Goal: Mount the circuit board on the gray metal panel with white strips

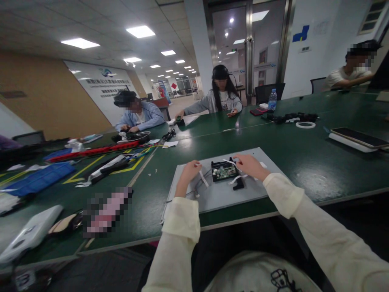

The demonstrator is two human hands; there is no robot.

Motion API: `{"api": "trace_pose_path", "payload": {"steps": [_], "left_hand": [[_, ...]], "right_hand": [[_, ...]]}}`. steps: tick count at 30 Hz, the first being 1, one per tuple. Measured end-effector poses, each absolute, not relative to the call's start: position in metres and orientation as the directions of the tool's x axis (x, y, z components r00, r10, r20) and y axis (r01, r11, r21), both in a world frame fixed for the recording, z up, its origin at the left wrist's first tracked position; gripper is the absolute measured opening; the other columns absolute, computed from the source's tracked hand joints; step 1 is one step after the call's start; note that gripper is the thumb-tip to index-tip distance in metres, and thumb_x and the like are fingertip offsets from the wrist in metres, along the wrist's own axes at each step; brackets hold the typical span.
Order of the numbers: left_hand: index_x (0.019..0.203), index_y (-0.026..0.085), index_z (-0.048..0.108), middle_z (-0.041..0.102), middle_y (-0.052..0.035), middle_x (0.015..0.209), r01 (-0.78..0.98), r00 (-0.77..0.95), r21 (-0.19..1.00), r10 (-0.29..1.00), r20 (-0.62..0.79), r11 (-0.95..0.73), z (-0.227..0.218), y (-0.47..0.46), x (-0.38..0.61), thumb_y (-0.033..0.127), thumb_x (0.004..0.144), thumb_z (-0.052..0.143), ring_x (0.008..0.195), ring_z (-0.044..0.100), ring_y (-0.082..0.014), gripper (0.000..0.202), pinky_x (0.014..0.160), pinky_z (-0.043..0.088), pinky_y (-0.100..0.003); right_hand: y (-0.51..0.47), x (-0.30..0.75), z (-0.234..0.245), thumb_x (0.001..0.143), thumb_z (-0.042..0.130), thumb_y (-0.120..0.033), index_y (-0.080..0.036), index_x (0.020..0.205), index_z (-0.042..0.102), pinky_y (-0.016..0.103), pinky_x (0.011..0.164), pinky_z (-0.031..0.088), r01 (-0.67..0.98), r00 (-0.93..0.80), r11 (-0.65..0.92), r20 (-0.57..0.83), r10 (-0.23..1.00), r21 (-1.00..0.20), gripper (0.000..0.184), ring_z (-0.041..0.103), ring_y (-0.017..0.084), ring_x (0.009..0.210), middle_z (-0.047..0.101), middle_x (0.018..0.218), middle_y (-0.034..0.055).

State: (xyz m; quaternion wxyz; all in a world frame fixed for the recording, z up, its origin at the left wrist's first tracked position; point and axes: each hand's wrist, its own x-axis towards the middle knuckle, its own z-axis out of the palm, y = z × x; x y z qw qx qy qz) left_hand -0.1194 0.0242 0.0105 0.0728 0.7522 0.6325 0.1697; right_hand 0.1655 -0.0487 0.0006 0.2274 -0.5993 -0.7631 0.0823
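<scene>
Fingers of left hand (189, 172) pinched on white strip (203, 178); right hand (251, 165) at second strip (228, 162), can't tell if gripping. Circuit board (224, 173), on gray panel (219, 197), 4 o'clock from left fingers, 8 from right; right nearer. Long axis 9-to-3.

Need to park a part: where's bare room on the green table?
Bare green table shows between the grey panel and the co-worker opposite, and right of the panel, short of the phone. Crowded: around the blue tray, and between left hand and right hand.
</scene>
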Motion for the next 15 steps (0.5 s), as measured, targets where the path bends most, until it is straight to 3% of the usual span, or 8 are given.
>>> {"api": "trace_pose_path", "payload": {"steps": [8,15], "left_hand": [[0.079,0.018,0.070,0.070,-0.0024,0.077,0.852,0.248,0.461,0.967,0.061,-0.248,0.008,0.018,-0.123,0.039,0.082,0.050,0.078,0.062,-0.0176,0.029,0.072,0.045,-0.023],[0.074,0.019,0.071,0.069,0.0006,0.071,0.832,0.234,0.514,0.972,0.019,-0.210,0.006,0.014,-0.133,0.039,0.076,0.055,0.074,0.062,-0.0160,0.026,0.070,0.045,-0.023]], "right_hand": [[-0.053,0.163,0.003,0.092,0.046,-0.021,-0.021,0.124,0.060,0.021,0.066,0.039,0.885,-0.187,0.255,0.203,0.961,-0.390,0.035,0.063,0.015,0.082,0.071,0.099,0.0054],[-0.055,0.161,0.004,0.093,0.048,-0.026,-0.022,0.120,0.062,0.021,0.068,0.039,0.883,-0.193,0.249,0.176,0.965,-0.398,0.031,0.063,0.017,0.087,0.071,0.099,0.0051]]}}
